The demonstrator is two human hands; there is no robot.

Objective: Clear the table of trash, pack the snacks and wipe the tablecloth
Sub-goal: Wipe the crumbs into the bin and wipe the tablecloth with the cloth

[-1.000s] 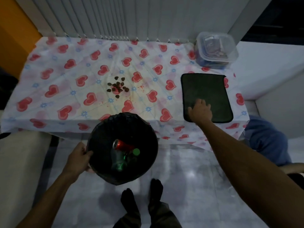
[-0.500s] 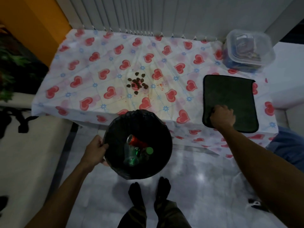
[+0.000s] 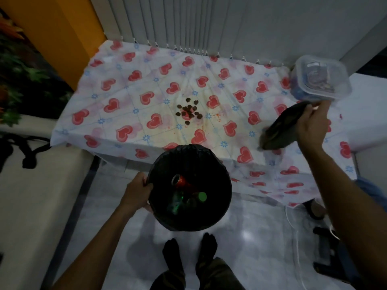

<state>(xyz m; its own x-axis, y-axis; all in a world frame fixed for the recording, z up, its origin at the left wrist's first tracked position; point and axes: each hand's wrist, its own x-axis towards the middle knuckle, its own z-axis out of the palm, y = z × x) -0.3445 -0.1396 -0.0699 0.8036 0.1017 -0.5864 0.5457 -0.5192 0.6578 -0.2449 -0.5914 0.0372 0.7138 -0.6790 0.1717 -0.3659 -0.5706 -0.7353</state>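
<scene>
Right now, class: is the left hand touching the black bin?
Touching. The head view shows the left hand gripping the rim of the black bin, fingers curled over its left edge with no gap.

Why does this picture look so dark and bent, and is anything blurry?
Head view: dim light, so the bin reads almost black; the wide lens bows the blinds; the cloth in the right hand is motion-blurred; glare spots on the floor tiles.

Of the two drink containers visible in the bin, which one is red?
The can, lying toward the table side of the black bin, is red. The other, a bottle nearer the person's feet, is green with a green cap.
</scene>
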